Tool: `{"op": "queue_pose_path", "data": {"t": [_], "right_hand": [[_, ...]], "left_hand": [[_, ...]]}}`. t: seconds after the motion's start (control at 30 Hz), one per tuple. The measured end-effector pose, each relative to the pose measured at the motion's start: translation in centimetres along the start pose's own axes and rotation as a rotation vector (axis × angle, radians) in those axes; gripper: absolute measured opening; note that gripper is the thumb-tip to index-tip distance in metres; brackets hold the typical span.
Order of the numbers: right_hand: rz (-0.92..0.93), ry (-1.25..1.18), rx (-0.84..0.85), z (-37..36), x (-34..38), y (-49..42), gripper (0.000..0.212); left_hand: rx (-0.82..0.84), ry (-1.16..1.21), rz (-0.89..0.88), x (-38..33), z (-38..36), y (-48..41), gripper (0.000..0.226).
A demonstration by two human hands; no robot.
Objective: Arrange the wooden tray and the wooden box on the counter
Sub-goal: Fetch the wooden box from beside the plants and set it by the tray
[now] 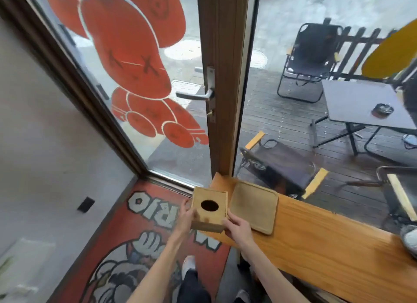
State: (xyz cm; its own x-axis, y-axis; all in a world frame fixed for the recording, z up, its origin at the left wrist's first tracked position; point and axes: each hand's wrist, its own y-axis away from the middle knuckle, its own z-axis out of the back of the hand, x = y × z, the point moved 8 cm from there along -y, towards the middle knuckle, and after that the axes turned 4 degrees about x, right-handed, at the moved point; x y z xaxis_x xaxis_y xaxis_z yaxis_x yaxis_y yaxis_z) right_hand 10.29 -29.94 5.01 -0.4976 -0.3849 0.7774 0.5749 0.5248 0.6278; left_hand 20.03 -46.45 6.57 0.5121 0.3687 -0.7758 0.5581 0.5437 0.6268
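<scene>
A light wooden box [208, 209] with an oval hole in its top is held at the left end of the wooden counter [316, 241]. My left hand [185, 217] grips its left side and my right hand [237, 229] grips its lower right corner. The box partly overhangs the counter's left edge. Just to its right, a flat square wooden tray [253, 206] with rounded corners lies on the counter, close to the box; whether they touch I cannot tell.
A glass door with a metal handle [196, 96] and red cartoon decal stands ahead. A red printed mat [135, 241] covers the floor at left. Outside are folding chairs [282, 165] and a table [361, 104]. A grey object [409, 237] sits at the counter's right end.
</scene>
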Motion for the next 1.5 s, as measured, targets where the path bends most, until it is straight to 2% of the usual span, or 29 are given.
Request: {"op": "queue_pose_path", "data": {"t": [0.13,0.3,0.43,0.5,0.6,0.7,0.87,0.97,1.07,1.17,1.3,1.4,1.5], "right_hand": [[-0.037,0.004,-0.13,0.4,0.8,-4.9,0.053],[-0.114,-0.125,-0.31,1.2,-0.3,-10.7,0.052],[-0.127,-0.167,-0.366,1.0,-0.6,-15.0,0.051],[-0.133,-0.17,-0.404,1.0,-0.9,-16.6,0.051],[-0.135,-0.149,-0.454,1.2,-1.2,-17.9,0.049],[-0.152,-0.138,-0.497,1.6,-1.7,-18.2,0.049],[-0.14,-0.064,-0.505,2.5,-1.6,-18.3,0.047],[-0.124,0.021,-0.489,3.6,-1.4,-18.1,0.045],[-0.14,0.139,-0.662,8.0,-2.0,-16.7,0.046],[-0.308,0.319,-0.796,13.6,-3.8,-14.8,0.059],[-0.513,0.279,-0.706,17.7,-7.0,-13.8,0.075],[-0.547,0.308,-0.61,18.0,-7.8,-14.1,0.071],[-0.532,0.3,-0.594,17.7,-7.8,-14.6,0.067]], "left_hand": [[0.145,-0.036,0.023,-0.8,-1.7,-6.9,0.041],[0.291,-0.098,0.006,-0.7,-3.6,-15.7,0.051],[0.304,-0.112,0.03,-0.4,-4.1,-20.9,0.055],[0.329,-0.088,0.035,-0.3,-4.5,-22.4,0.054],[0.386,-0.084,0.024,-0.8,-5.4,-23.5,0.074],[0.451,-0.086,0.023,-0.7,-6.3,-24.2,0.078],[0.47,-0.108,0.05,0.2,-6.6,-25.1,0.08],[0.48,-0.135,0.075,0.5,-6.4,-26.1,0.069],[0.513,-0.193,0.101,1.0,-6.5,-26.8,0.08],[0.522,-0.218,0.106,1.1,-6.9,-27.0,0.085],[0.531,-0.214,0.086,1.1,-7.4,-26.9,0.077],[0.534,-0.218,0.077,1.1,-7.5,-27.0,0.074],[0.543,-0.212,0.081,1.1,-7.6,-27.1,0.077]]}}
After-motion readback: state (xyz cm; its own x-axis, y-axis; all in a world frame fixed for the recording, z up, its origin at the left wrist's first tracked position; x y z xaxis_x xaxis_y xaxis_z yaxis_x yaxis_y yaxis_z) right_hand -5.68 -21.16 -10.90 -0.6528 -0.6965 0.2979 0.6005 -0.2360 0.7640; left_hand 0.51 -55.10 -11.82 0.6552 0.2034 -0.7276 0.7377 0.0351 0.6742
